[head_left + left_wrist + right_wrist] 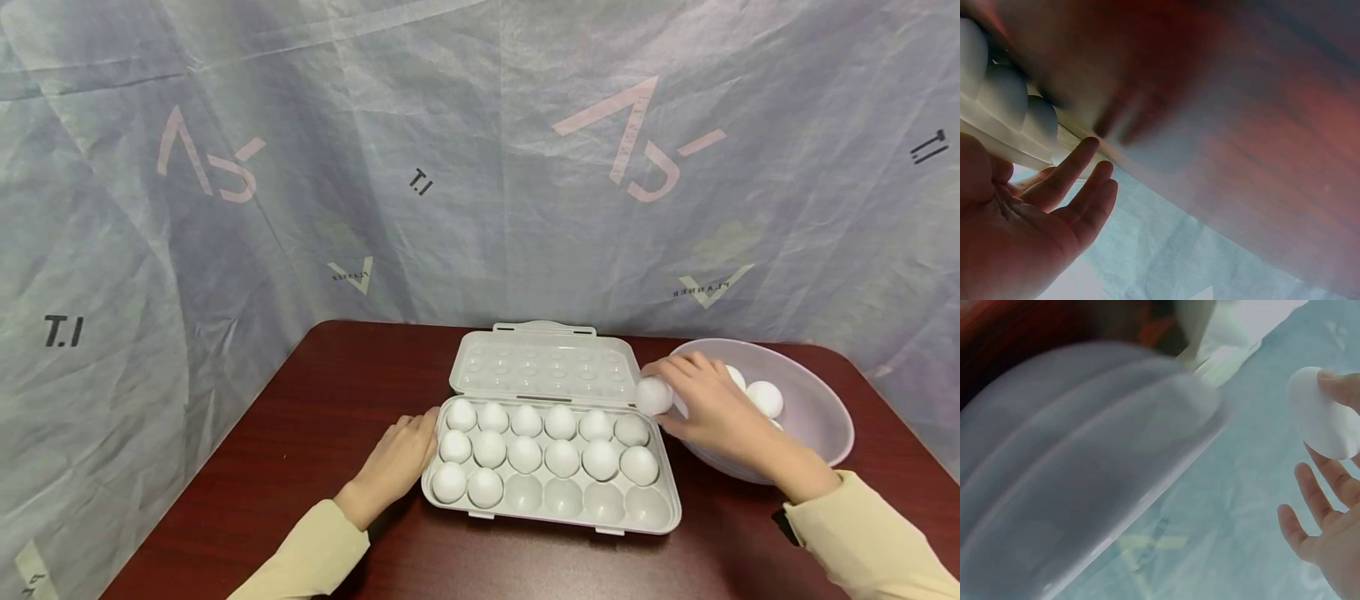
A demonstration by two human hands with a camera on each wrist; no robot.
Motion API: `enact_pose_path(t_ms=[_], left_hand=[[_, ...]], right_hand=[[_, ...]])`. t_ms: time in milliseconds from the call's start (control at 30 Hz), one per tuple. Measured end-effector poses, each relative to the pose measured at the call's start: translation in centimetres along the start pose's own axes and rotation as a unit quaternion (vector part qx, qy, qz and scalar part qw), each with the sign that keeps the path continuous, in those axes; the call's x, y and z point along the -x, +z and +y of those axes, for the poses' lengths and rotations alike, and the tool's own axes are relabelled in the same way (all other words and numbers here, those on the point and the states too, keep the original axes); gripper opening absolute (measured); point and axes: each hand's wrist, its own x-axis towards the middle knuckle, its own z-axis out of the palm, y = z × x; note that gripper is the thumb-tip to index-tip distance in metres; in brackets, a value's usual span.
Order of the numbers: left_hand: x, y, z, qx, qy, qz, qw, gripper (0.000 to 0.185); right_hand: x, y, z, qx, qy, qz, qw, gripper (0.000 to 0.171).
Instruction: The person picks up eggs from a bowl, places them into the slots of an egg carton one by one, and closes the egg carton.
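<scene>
My right hand (701, 404) pinches a white egg (654, 396) between thumb and fingers, above the right back corner of the egg carton (551, 518). In the right wrist view the same egg (1322, 412) is held by the thumb and forefinger side, other fingers spread. White eggs (561, 457) fill the carton's middle row and most of its back row, whose rightmost cup is bare. Two eggs sit at the left of the front row; the other cups there hold none. My left hand (401, 454) lies at the carton's left edge, its fingers (1063, 172) loosely extended.
A pale bowl (813, 408) with several eggs (765, 399) stands right of the carton, partly behind my right forearm. The carton's clear lid (547, 363) lies folded back. Behind the dark red table (360, 367) hangs a grey printed sheet (450, 233).
</scene>
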Motion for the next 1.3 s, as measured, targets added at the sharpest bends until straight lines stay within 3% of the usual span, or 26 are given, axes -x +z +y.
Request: enact_pose_path(t_ms=[300, 567, 1033, 1300], left_hand=[[0.0, -0.1, 0.1, 0.004, -0.001, 0.001, 1.0, 0.025], [-0.1, 0.0, 0.0, 0.008, -0.004, 0.0, 1.0, 0.025], [0.0, 0.0, 0.1, 0.008, -0.006, -0.002, 0.9999, 0.025], [0.0, 0.1, 0.1, 0.01, -0.012, -0.01, 0.9998, 0.026]], right_hand=[[-1.1, 1.8, -2.8, -0.009, -0.077, -0.006, 0.997, 0.052], [-1.7, 3.1, -5.3, 0.0, -0.11, -0.038, 0.993, 0.056], [-2.6, 5.2, -8.6, -0.022, -0.215, -0.048, 0.975, 0.059], [-2.9, 6.1, -9.7, -0.027, -0.237, -0.078, 0.968, 0.055]])
